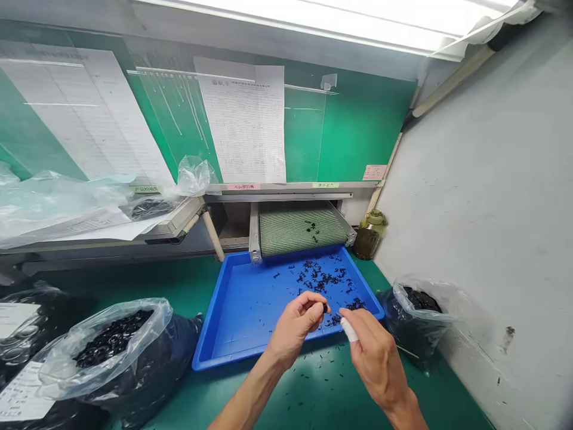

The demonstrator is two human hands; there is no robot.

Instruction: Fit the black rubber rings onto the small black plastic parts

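Black small part [325, 308] sits pinched between the thumb and fingertips of the left hand [295, 322], above the near edge of the blue plastic tray [242, 316], toward that tray's right side. Just right of it, also over the tray's near edge, is the right hand [373, 355], its fingers bent and close together; I cannot tell whether they hold anything. White finger wrap [349, 329] covers part of one of its fingers.

Small black pieces [322, 278] lie scattered inside the tray, mostly in its right half, and more bits [308, 376] are strewn on the green tabletop [290, 409] in front of it. At the tray's far side, a green mesh conveyor belt [290, 233] ends over the rim, with a few black pieces on it.

Left of the tray stands an open plastic bag [156, 370] of black parts; right of it, another open bag [409, 337] with black contents. Beyond the tray's far right corner is a lidded jar [370, 236].
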